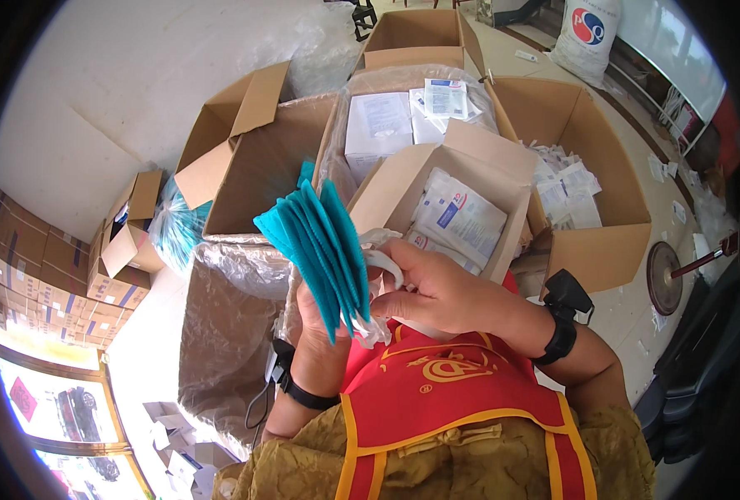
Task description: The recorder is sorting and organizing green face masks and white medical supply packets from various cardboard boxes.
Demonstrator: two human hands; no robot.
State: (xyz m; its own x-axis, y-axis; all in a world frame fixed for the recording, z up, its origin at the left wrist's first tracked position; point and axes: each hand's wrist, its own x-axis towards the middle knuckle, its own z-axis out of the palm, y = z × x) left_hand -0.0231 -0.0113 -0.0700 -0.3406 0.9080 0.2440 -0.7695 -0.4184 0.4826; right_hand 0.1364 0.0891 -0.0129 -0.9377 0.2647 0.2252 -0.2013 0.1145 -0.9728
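My left grip (313, 315) clamps the teal cloths (310, 242), left of the packet carton (396, 185); my right grip (416, 285) pinches a white strip (389, 265) — best to hold the cloths squared, pulling gently.

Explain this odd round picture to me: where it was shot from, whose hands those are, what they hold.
There is no robot: these are a person's two bare hands, with black straps on the wrists. The single view comes from a fisheye camera on the person's head, looking down, so straight edges bend. The left hand supports a stack of teal pieces. The right hand is at the stack's side, by a curved white strip. Just ahead, an open cardboard box holds flat white packets.
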